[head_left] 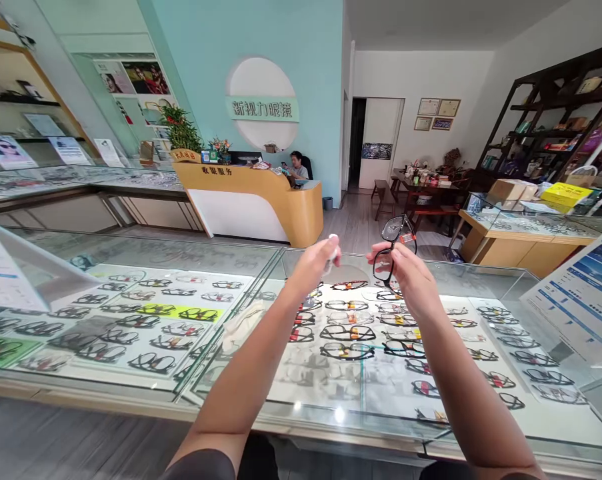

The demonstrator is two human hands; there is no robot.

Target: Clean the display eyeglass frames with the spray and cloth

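Note:
A pair of black-framed eyeglasses (383,265) is pinched in my right hand (411,277). They stand on edge above the glass display counter, one lens over the other, with a small orange-red tag near a temple. My left hand (313,265), a little to the left and apart from the glasses, is closed on a crumpled white cloth (331,257); most of it is hidden by the fingers. Below both hands, rows of eyeglasses (348,333) lie inside the glass case (325,403), several with orange or red tags.
A pale cloth (243,325) lies on the counter at left. Sign boards stand at the left (31,267) and right (581,300). Across the floor, a person (299,167) sits behind a wooden reception desk (261,193). Another display case (525,230) holds boxes.

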